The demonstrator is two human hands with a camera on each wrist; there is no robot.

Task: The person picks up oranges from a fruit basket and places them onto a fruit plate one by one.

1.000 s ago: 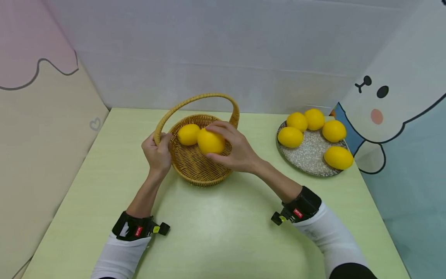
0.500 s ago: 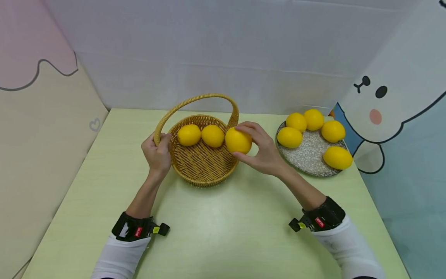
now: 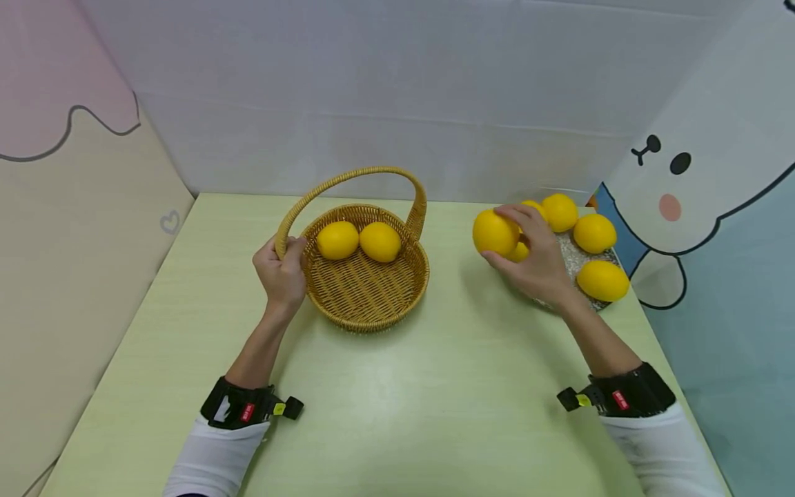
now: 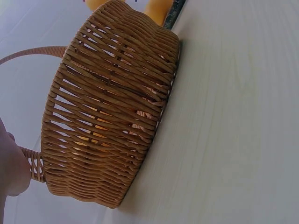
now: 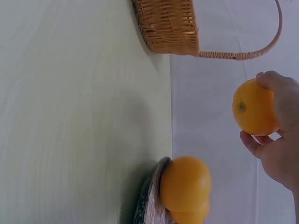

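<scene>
My left hand (image 3: pixel 281 276) grips the handle of a round wicker basket (image 3: pixel 363 304) at its left end. The basket stands on the table with two oranges inside, a left one (image 3: pixel 337 240) and a right one (image 3: pixel 380 241), side by side near the back. Between thumb and fingers, my right hand (image 3: pixel 539 257) holds another orange (image 3: pixel 494 232), raised above the table by the left rim of a speckled plate. That fruit looks yellow from the head; in the right wrist view the held orange (image 5: pixel 250 112) shows a green stem spot. Only part of the left hand (image 4: pixel 13 163) enters the left wrist view.
The speckled grey plate (image 3: pixel 573 257) at the back right carries several oranges, including one at its front right (image 3: pixel 602 279). My right hand partly covers the plate's left side. A pale wall closes off the table (image 3: pixel 397 414) at the back.
My right hand has carried one orange from over the basket rightward to the plate's left edge. Two oranges now show uncovered in the basket. My left hand keeps its grip on the handle.
</scene>
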